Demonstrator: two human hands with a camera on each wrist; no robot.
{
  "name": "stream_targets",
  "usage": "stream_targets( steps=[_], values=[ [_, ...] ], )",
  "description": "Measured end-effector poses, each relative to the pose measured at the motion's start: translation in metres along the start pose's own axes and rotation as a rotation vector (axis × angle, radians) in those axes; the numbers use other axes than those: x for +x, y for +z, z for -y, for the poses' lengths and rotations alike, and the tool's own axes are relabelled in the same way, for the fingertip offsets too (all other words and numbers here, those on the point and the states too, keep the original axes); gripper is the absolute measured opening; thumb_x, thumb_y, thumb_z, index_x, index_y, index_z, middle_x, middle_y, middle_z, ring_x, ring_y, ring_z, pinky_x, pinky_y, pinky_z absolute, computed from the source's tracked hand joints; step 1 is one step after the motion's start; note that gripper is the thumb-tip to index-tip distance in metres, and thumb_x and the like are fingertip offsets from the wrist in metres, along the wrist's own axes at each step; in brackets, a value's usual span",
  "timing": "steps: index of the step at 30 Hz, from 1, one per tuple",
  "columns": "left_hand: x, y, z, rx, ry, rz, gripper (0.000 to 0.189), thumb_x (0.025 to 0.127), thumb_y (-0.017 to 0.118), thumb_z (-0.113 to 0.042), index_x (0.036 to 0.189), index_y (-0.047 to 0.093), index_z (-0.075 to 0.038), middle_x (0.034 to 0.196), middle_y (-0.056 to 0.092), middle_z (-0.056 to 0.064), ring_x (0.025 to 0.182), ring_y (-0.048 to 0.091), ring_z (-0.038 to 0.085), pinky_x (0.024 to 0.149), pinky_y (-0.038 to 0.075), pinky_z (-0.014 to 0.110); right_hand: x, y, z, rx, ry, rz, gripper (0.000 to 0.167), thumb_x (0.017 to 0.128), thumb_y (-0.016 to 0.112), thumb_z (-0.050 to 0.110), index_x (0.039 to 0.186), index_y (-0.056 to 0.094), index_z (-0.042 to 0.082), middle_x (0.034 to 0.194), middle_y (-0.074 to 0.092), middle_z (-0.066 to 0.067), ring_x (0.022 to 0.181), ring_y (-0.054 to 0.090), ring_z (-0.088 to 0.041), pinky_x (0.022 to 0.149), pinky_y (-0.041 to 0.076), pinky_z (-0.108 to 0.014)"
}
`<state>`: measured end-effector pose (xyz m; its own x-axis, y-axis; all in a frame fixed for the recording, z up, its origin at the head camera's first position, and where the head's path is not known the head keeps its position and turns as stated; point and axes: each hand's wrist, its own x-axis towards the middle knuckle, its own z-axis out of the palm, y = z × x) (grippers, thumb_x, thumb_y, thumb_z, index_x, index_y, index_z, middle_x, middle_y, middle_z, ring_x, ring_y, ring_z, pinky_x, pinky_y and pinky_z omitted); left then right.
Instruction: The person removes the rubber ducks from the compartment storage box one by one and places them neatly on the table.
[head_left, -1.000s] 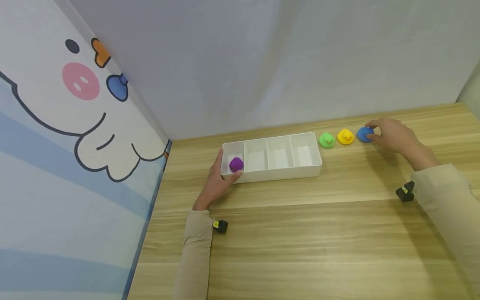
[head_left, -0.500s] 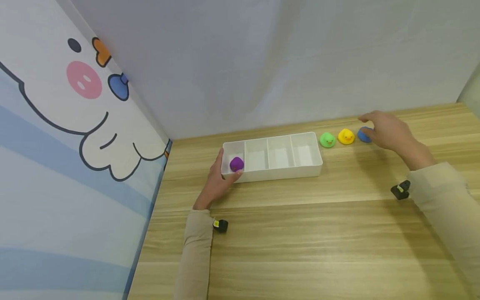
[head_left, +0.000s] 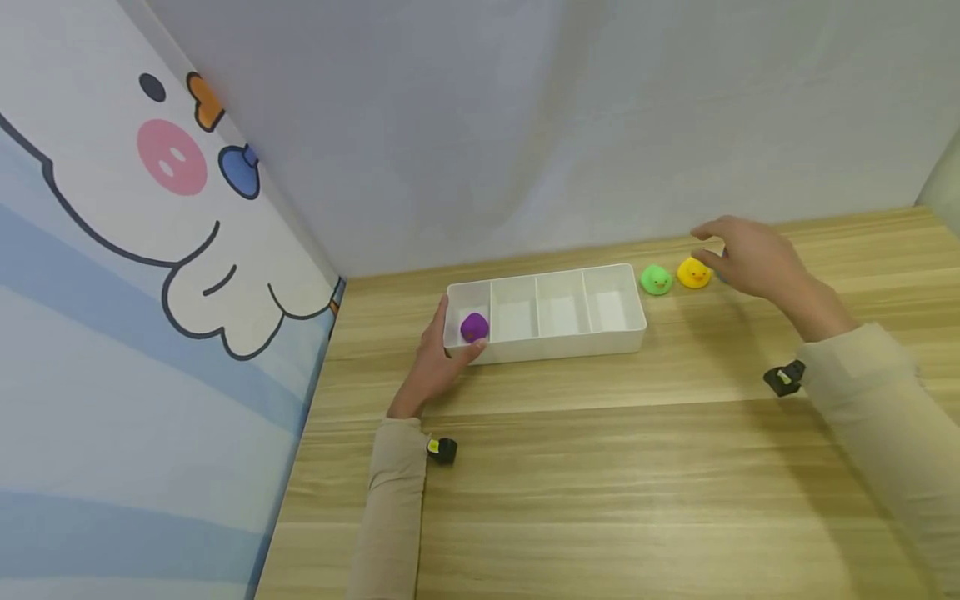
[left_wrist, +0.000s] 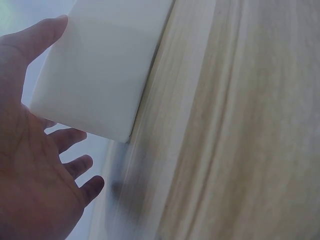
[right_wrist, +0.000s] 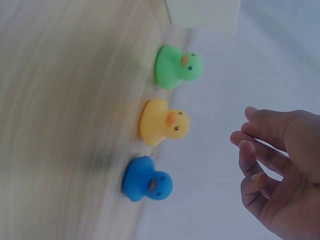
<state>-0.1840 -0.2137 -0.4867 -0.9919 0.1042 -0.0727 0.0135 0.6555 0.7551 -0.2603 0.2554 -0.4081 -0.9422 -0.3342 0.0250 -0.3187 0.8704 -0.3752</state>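
A white box with a row of compartments (head_left: 562, 346) lies on the table. My left hand (head_left: 433, 367) holds its left front corner, thumb along the front wall and fingers by the end wall. In the leftmost compartment sits a small purple rounded toy (head_left: 474, 327). Right of the box stand a green rubber duck (right_wrist: 175, 67), a yellow rubber duck (right_wrist: 159, 122) and a blue rubber duck (right_wrist: 142, 180) in a line. Above the yellow and blue ducks hovers my right hand (head_left: 757, 258), holding nothing, thumb and index finger apart; it mostly hides the blue duck in the head view.
A pale wall (head_left: 562, 133) rises close behind the box and ducks. To the left stands a panel with a cartoon print (head_left: 172, 225). The wooden table (head_left: 600, 492) runs toward me. Small black devices sit at both wrists.
My right hand has left the blue duck and moved left, over toward the yellow duck. The blue duck stays on the table. My left hand keeps its place on the box.
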Motion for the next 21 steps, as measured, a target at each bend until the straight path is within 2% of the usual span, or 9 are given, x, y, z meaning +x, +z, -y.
stream_targets(
  steps=[8,16,21],
  values=[
    [0.001,0.000,-0.001,0.003,-0.022,0.008,0.104,0.092,0.067,-0.056,0.165,-0.004,-0.035,0.174,0.005,0.011,0.161,0.010,0.038,0.128,0.016,0.064,0.010,-0.002,0.022,0.006,-0.062,-0.041,0.042,0.102,0.061,0.020,0.138,0.059,0.000,0.137,0.060,-0.029,0.095,0.069,-0.038,0.066,0.056,-0.049],
    [0.007,0.001,-0.003,0.006,-0.034,-0.001,0.106,0.090,0.069,-0.057,0.165,-0.004,-0.035,0.174,0.006,0.013,0.161,0.011,0.039,0.128,0.016,0.064,0.022,0.000,0.038,0.020,-0.106,-0.049,0.041,0.101,0.062,0.021,0.137,0.061,0.002,0.136,0.063,-0.025,0.095,0.069,-0.035,0.070,0.057,-0.050],
    [0.010,0.001,-0.003,0.023,-0.029,-0.008,0.107,0.090,0.070,-0.054,0.165,-0.003,-0.033,0.174,0.008,0.014,0.160,0.013,0.039,0.128,0.017,0.064,0.033,0.000,0.049,0.041,-0.147,-0.038,0.040,0.102,0.061,0.020,0.137,0.061,0.001,0.135,0.063,-0.024,0.091,0.068,-0.033,0.077,0.055,-0.052]
  ],
)
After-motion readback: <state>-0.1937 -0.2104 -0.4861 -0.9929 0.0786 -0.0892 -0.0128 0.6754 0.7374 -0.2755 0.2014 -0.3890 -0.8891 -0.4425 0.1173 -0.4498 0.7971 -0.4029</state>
